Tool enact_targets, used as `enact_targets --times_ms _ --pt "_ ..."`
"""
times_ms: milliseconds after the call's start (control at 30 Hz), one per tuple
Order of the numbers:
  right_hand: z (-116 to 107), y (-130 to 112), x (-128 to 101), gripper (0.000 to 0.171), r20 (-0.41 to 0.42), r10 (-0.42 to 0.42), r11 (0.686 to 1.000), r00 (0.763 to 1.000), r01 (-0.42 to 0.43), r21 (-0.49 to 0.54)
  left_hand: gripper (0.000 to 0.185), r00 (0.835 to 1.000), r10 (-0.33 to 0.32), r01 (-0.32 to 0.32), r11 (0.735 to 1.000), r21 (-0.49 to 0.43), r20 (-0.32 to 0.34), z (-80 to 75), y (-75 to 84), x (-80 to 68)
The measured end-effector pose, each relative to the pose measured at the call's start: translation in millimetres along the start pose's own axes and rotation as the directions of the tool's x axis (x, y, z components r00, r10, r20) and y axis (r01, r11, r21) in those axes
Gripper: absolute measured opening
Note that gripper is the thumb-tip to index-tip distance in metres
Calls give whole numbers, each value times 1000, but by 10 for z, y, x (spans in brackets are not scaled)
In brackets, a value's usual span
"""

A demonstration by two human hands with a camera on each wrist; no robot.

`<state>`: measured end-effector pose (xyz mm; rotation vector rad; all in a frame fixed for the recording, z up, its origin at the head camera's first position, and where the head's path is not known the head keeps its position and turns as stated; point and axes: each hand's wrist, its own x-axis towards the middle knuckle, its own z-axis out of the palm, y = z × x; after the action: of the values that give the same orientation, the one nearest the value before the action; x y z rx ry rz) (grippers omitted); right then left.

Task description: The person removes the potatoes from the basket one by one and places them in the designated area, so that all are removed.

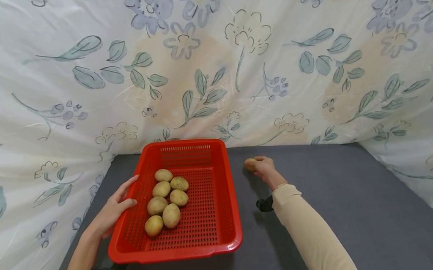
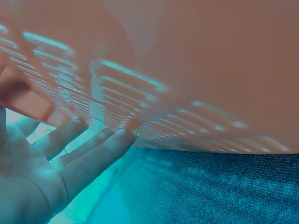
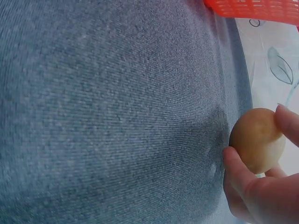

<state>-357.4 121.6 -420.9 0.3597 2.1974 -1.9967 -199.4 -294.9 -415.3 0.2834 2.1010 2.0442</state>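
In the head view my right hand (image 1: 266,170) pinches a potato (image 1: 250,164) between thumb and fingers, low over the dark cloth to the right of the red basket (image 1: 227,202). The right wrist view shows this smooth, tan potato (image 3: 254,140) held at the fingertips. My left hand (image 1: 112,211) rests at the basket's left side, thumb and forefinger lying over the rim. From the left wrist, straight, spread fingers (image 2: 98,163) touch the slotted outer wall (image 2: 154,107). Several potatoes (image 1: 171,215) lie grouped in the left half of the basket.
Dark grey cloth (image 1: 332,198) covers the table under the basket and to its right. A floral sheet (image 1: 211,67) hangs behind the table and along both sides. A black strap piece (image 1: 265,204) shows below the right wrist.
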Motion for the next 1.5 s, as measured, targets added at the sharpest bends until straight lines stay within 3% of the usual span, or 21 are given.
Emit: enact_targets --times_ms 333,733,1133,1500 --pt "13 38 -7 55 -34 -26 990 999 21 -141 67 1000 8 -8 1000 6 2 15 -5 -16" --pt "-38 31 10 55 0 -54 951 999 51 -305 65 1000 15 -15 1000 24 -10 15 4 -8" --pt "-139 -18 -19 58 47 6 983 999 3 -185 66 1000 20 -20 1000 16 -5 18 -3 -7" --pt "-307 26 36 60 42 70 997 997 -70 14 65 1000 17 -17 1000 22 -3 16 -6 0"
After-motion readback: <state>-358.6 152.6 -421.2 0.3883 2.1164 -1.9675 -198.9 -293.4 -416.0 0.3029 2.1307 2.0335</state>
